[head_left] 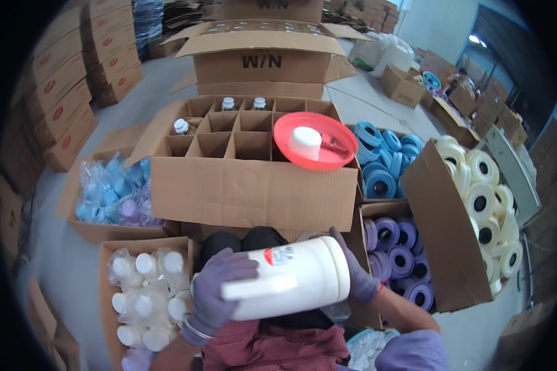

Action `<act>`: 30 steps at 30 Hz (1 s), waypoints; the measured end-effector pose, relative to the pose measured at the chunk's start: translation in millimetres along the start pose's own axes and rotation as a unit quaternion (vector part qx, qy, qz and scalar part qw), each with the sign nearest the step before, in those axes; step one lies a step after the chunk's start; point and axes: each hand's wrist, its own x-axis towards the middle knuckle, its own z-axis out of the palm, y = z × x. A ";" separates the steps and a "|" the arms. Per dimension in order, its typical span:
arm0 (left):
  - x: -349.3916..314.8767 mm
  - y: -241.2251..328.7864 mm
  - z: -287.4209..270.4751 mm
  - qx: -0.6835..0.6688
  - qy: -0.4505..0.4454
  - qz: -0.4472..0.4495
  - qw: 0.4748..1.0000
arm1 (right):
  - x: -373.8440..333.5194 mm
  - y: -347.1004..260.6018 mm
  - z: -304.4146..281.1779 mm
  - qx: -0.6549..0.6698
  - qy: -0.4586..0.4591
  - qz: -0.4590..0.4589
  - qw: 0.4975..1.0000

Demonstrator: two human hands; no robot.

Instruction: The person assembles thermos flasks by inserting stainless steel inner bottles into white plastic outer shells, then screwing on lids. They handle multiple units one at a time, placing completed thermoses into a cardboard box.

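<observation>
A white thermos jug (pixel 303 275) with a side handle lies sideways across my lap, a small red and grey label on its wall. My gloved left hand (pixel 220 290) is wrapped over its left end, by the handle. My gloved right hand (pixel 360 272) holds the wide right end, its fingers partly hidden behind the jug. Just beyond stands a divided carton (pixel 254 191), with a few white-capped bottles (pixel 228 104) in its far cells. On its right corner rests a red dish (pixel 291 157) with a white round cap (pixel 305 141) and a small dark red item.
Left are a box of bagged white caps (pixel 147 264) and one of blue and lilac parts (pixel 110 191). Right are boxes of blue rings (pixel 380 184), purple rings (pixel 402 260) and cream rings (pixel 480 201). A large open carton (pixel 260 68) stands ahead; stacked cartons (pixel 59 111) line the left.
</observation>
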 end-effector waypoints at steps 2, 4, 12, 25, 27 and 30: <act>5.6 -4.7 -15.4 -0.247 -0.014 -0.323 0.913 | 7.2 5.8 -13.8 -0.294 -0.031 -0.303 0.906; -12.1 -30.7 -16.5 -0.008 -0.058 -0.109 0.992 | -6.5 -26.8 9.2 -0.381 -0.155 -0.422 0.808; -15.6 -27.5 -6.0 -0.145 0.075 -0.144 0.976 | 3.1 -20.6 30.8 -0.120 -0.002 -0.024 0.992; 15.7 -7.8 -17.4 0.086 0.077 0.102 0.988 | 45.1 -6.1 23.9 0.022 -0.047 -0.080 0.995; 18.7 -25.2 -24.4 0.023 0.120 0.049 0.991 | 38.0 -28.8 47.0 -0.018 -0.028 -0.023 0.999; 9.8 -27.7 -39.3 -0.116 0.124 -0.220 0.961 | 39.4 -34.3 44.7 -0.394 -0.127 -0.444 0.795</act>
